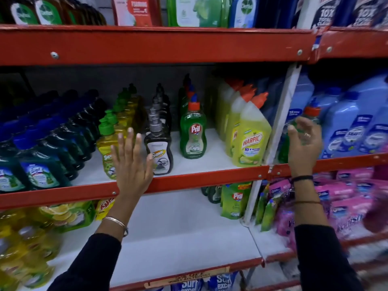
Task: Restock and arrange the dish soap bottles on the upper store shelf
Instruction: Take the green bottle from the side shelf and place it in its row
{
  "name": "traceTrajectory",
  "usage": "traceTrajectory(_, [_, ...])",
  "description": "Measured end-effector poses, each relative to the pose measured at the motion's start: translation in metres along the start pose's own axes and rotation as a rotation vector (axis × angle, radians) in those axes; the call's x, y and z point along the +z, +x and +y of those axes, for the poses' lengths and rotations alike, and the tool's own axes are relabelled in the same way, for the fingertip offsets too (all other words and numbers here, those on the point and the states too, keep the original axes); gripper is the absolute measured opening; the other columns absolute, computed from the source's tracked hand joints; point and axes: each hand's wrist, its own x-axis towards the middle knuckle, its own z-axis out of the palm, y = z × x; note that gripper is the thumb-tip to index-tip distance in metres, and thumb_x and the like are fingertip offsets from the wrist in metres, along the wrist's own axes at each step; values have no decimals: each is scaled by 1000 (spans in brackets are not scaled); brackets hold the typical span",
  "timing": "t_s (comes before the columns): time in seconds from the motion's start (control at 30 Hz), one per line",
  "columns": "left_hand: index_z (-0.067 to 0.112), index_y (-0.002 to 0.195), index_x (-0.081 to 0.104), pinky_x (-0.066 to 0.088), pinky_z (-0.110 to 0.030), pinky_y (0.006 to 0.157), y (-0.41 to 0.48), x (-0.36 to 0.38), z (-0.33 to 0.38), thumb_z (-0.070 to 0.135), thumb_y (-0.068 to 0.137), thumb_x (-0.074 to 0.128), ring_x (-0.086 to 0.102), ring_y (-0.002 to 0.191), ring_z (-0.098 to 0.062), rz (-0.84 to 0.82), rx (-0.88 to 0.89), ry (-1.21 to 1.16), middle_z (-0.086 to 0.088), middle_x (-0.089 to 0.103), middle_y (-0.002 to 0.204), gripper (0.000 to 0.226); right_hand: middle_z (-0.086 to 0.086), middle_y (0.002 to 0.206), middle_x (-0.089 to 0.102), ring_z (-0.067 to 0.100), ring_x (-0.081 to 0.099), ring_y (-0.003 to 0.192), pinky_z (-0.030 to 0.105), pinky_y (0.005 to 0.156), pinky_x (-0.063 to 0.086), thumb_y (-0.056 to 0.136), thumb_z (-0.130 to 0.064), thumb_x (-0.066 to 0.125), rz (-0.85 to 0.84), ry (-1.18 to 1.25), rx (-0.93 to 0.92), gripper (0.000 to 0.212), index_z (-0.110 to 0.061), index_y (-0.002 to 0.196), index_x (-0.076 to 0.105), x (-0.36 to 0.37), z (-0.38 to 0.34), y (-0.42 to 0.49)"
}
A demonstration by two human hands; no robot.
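Right hand [304,141] grips green bottle [308,118]; left hand [130,162] open. Risk: swinging it in topples the shelf bottle [193,133].

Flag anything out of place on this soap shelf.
Only one Pril bottle fronts its row, set back from the shelf edge, with bare white shelf in front and beside it. Another green red-capped bottle is off the shelf, in the right hand. Nothing looks spilled or damaged.
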Motion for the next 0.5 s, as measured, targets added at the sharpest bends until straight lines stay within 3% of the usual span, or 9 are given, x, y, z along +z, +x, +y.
traceTrajectory(0.07, [13,153,14,4,-49,121,-1,1,-1,37,103,29,-1,152,-21,15,36,7,2,-1,164,57,9,119,50,16,54,103,32,97,47,78,-28,65,86,-92,132,45,-11,118,53,-15,25,16])
traceTrajectory(0.13, [13,153,14,6,-51,121,-3,2,-3,36,103,29,1,152,-23,28,48,6,2,-1,164,57,17,129,47,27,52,113,42,101,44,75,-34,68,54,-127,233,61,-9,126,45,-26,44,25])
traceTrajectory(0.3, [11,152,17,8,-53,121,-3,4,-2,34,102,31,4,151,-25,46,23,10,-5,8,163,57,16,125,60,29,58,114,48,100,46,82,-31,67,-305,-139,292,49,-12,123,49,-49,64,40])
traceTrajectory(0.5, [10,151,20,6,-49,122,-3,4,-2,33,101,33,5,151,-24,48,1,1,-16,20,158,56,13,115,62,24,61,98,38,90,48,74,-7,74,-403,-149,355,54,-6,122,51,-54,54,58])
